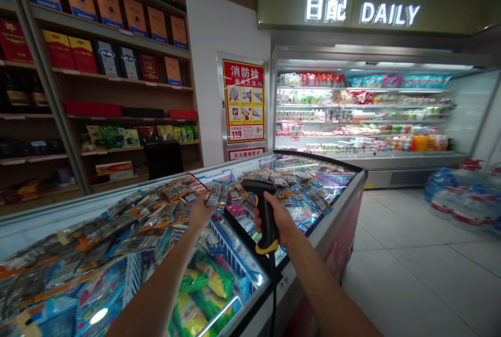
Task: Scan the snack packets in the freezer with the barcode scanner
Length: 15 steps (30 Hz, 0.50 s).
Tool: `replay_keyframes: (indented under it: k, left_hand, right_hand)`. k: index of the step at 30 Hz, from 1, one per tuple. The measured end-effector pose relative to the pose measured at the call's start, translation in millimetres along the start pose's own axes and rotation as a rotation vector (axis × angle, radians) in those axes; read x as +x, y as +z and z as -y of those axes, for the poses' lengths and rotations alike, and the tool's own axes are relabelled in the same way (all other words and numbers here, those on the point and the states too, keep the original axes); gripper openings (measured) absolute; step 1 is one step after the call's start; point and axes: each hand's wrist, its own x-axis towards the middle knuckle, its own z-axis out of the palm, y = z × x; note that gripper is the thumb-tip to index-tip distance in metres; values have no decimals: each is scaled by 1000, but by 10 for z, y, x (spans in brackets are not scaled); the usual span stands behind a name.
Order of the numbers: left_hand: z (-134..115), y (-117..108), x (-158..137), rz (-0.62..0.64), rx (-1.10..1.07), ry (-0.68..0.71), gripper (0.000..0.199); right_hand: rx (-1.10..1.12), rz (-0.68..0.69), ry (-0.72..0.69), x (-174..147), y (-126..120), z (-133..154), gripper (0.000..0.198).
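Observation:
My right hand (pixel 279 218) is wrapped round the handle of a black and yellow barcode scanner (pixel 268 219), whose cable hangs down in front of the freezer. The scanner's head points left, toward a small snack packet (pixel 217 194) with a printed label. My left hand (pixel 200 212) pinches that packet by its near edge, above the freezer's glass top. Many similar grey and orange packets (pixel 156 209) lie spread over the glass to the left, and more packets (pixel 291 183) lie to the right. Green and yellow bags (pixel 207 285) show through the glass below my left forearm.
The chest freezer (pixel 313 264) runs across the front, with a dark frame bar between its lids. Shelves (pixel 113 79) with boxes stand at the left, a lit fridge (pixel 364 112) at the back. Bundled water bottles (pixel 464 199) stand on the tiled floor (pixel 410 243) at right.

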Motion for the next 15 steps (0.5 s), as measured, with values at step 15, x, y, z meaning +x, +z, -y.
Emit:
replay_keyframes:
  k: [15]
  left_hand:
    - [-7, 4, 4, 3, -31, 9, 61]
  right_hand:
    - [28, 48, 42, 4, -7, 32, 31]
